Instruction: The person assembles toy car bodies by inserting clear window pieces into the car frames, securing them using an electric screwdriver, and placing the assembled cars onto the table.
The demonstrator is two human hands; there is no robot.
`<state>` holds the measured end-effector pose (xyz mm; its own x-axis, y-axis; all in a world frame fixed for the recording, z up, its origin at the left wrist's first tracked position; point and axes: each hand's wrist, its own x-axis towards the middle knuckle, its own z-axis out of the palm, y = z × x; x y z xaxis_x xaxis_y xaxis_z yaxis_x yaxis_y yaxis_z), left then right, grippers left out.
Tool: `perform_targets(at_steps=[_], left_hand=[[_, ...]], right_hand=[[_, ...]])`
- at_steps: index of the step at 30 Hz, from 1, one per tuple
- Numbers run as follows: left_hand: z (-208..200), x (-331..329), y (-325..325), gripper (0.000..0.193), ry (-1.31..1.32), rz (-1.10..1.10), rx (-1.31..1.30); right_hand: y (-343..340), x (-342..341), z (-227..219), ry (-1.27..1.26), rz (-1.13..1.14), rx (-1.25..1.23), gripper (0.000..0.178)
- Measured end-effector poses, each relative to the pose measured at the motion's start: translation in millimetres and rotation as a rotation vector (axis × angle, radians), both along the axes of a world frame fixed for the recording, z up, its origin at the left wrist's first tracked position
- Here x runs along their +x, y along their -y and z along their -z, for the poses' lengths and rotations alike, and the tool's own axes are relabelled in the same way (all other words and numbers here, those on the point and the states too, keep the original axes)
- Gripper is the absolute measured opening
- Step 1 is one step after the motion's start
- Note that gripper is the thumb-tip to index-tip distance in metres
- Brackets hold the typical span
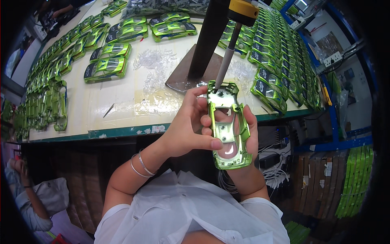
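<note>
Both my hands hold a shiny green toy car body (242,129), turned so its hollow underside faces up. My left hand (187,128) grips its left side, thumb on the inner edge near the middle. Along the right side my right hand (251,136) is wrapped, partly hidden by the shell. At the body's far end, the grey tip of a vertical rod tool (224,69) reaches down into the shell. That rod hangs from a yellow and black head (243,11) beside a dark upright post (202,49) on a brown metal base plate (178,81).
Rows of green car bodies stand at the left (107,67) and right (268,93) of the white table (142,107). Upturned shells (48,105) lie at the near left. Clear plastic scraps (152,61) are scattered around the base. Another person's arm (34,199) shows at the lower left.
</note>
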<state>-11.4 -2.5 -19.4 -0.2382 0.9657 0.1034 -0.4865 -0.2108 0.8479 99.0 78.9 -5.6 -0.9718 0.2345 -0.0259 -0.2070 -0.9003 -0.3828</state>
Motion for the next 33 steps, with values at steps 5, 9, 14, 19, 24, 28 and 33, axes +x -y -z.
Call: perform_targets(at_steps=[5, 9, 14, 19, 24, 28, 33], left_hand=[[-7, 0, 0, 0.098, 0.0, 0.027, -0.011], [-5, 2, -3, 0.099, -0.02, 0.011, 0.028], [-6, 4, -4, 0.099, 0.016, -0.009, 0.053], [-7, 4, 1, 0.097, 0.037, 0.04, 0.009], [-13, 13, -4, 0.094, 0.176, 0.002, 0.103], [-13, 10, -1, 0.093, 0.004, 0.008, 0.049], [-10, 9, -1, 0.093, -0.146, -0.004, 0.055]], right_hand=[[6, 1, -9, 0.01, 0.075, -0.064, 0.065], [6, 3, -11, 0.01, 0.099, -0.115, 0.064], [10, 3, -18, 0.034, 0.132, -0.114, 0.069], [20, -2, -20, 0.179, 0.311, 0.078, 0.084], [18, 3, -13, 0.19, 0.314, 0.191, 0.083], [16, 2, -7, 0.199, 0.349, 0.226, 0.078], [13, 3, 0, 0.158, 0.394, 0.246, 0.064]])
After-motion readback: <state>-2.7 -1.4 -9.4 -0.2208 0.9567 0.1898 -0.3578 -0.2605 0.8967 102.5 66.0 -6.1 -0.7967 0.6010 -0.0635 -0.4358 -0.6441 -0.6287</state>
